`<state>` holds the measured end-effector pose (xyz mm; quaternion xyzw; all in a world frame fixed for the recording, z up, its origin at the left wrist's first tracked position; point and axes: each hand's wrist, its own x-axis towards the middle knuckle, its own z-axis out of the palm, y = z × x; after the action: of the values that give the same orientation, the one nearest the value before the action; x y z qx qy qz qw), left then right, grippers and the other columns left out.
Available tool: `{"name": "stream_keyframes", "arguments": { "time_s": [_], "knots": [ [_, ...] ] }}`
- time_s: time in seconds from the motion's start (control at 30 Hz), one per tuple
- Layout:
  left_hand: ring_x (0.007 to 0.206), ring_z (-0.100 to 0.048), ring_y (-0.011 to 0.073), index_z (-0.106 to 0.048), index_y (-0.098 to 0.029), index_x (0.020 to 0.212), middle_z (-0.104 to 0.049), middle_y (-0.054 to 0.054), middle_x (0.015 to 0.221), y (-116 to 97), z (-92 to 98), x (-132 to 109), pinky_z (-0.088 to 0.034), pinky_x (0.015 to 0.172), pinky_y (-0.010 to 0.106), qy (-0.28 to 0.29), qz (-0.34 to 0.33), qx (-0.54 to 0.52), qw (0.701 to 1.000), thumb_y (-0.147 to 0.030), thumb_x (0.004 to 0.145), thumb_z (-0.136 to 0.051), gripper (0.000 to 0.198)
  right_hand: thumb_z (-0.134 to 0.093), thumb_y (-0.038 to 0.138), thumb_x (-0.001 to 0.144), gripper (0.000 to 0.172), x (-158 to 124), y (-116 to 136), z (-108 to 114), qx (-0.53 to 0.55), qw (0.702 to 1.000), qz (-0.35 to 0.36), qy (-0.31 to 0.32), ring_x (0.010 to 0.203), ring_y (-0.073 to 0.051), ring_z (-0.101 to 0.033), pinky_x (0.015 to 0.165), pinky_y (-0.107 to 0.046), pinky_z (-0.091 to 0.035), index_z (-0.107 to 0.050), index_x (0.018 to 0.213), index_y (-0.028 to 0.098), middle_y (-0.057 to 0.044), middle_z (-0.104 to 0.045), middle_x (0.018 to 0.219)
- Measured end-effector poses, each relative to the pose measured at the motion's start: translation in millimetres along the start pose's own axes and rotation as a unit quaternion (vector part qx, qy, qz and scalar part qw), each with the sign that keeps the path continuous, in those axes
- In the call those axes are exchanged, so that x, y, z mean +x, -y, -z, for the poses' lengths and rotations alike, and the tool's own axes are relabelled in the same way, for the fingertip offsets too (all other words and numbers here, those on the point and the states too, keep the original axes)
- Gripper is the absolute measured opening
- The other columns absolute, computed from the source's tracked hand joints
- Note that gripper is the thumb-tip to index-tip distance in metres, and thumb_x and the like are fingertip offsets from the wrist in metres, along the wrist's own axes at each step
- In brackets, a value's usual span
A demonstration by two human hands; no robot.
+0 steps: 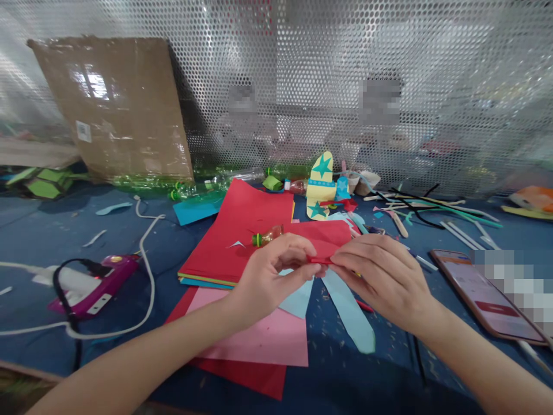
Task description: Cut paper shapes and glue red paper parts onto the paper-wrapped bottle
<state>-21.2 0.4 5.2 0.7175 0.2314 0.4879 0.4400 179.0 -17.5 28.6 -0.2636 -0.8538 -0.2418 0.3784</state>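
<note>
A small folded piece of red paper (321,260) is pinched between the fingertips of both my hands, above the middle of the table. My left hand (276,268) grips its left end with thumb and fingers closed. On its right end, the fingers of my right hand (384,276) are pressed together. Pale blue paper strips (349,314) lie beneath my hands. To the left is a stack of coloured sheets with a red sheet (228,236) on top, where a small bottle with a green-yellow cap (272,235) rests. A pink sheet (259,337) lies nearer me.
A purple power strip (101,288) with a white cable (151,271) sits at left, a phone (486,294) at right. Behind are a yellow paper shape with blue stars (320,187), plastic bottles (242,176), loose thin strips (432,204) and a cardboard sheet (116,109) against the perforated metal panel (302,75).
</note>
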Motion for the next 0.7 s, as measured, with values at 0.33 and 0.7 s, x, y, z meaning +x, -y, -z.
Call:
{"name": "stream_keyframes", "arguments": {
  "time_s": [0.33,0.7],
  "knots": [
    [0.068,-0.067,0.0117,-0.065,-0.02,0.084,-0.07,0.0,0.075,-3.4,1.1,-1.3,-0.057,0.061,0.018,-0.065,-0.121,0.118,0.983,-0.014,0.081,-0.067,0.007,-0.066,0.01,0.083,0.01,2.2,2.7,1.1,0.045,0.998,-0.02,-0.023,0.078,-0.019,-0.066,0.072,-0.034,-0.056,-0.065,0.089,0.018,-0.005,-0.072,0.081],
    [0.066,-0.07,0.0125,-0.066,-0.021,0.083,-0.074,-0.001,0.074,-4.1,2.8,-0.8,-0.058,0.062,0.02,-0.115,-0.185,0.165,0.962,-0.011,0.078,-0.069,0.011,-0.067,0.021,0.083,0.005,6.1,5.6,0.1,0.137,0.966,-0.219,-0.025,0.089,-0.021,-0.062,0.077,-0.037,-0.055,-0.068,0.083,0.026,-0.006,-0.059,0.093]
  ]
}}
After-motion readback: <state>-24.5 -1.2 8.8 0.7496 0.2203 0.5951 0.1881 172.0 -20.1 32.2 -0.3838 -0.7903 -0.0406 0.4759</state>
